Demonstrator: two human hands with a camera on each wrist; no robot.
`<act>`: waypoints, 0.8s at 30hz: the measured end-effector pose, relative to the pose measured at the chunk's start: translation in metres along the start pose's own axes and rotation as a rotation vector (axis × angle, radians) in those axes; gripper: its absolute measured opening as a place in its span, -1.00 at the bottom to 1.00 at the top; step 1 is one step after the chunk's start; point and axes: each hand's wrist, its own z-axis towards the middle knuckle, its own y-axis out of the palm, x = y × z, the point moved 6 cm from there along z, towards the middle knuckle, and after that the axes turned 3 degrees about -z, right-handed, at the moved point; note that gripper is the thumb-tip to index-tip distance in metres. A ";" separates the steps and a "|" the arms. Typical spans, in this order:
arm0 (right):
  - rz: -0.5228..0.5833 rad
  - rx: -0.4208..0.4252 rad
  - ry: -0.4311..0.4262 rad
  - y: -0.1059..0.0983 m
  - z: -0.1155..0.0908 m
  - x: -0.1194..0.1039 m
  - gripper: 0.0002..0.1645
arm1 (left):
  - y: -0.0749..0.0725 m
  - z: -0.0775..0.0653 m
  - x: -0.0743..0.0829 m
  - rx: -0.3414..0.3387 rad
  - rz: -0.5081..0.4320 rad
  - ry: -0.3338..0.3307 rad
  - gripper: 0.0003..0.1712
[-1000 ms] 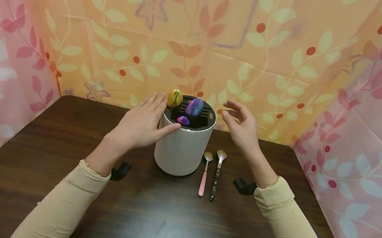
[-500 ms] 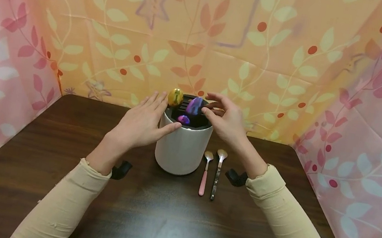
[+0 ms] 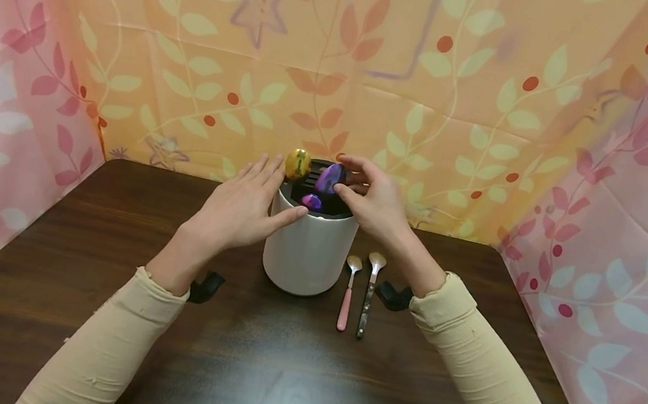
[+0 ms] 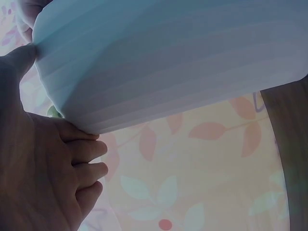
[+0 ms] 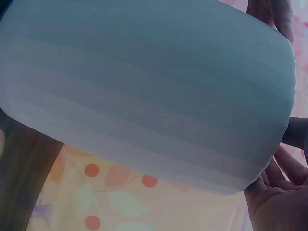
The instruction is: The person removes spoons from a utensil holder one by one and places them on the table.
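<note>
Head view: right hand [image 3: 379,203] moved nearer larger purple spoon [image 3: 329,178], grip unclear; left fingers [image 3: 267,182] straight against container [image 3: 307,252].

head: high, forward-down, farther | both wrist views: close, facing patterned curtain [image 4: 216,154] | shared: white container [image 5: 144,96]

No readable text, no legible labels, brands, numbers or signs in any view
</note>
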 end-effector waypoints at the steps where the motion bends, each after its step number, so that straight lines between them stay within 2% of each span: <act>1: 0.000 0.002 0.003 0.000 0.000 0.000 -0.46 | 0.000 0.000 0.000 0.002 0.000 0.001 0.21; 14: -0.020 0.004 -0.042 0.000 -0.001 -0.001 -0.49 | -0.001 -0.001 0.001 0.002 0.004 0.002 0.20; 24: 0.100 0.007 -0.040 -0.004 -0.004 -0.001 -0.52 | 0.000 -0.001 0.001 -0.002 0.003 -0.003 0.21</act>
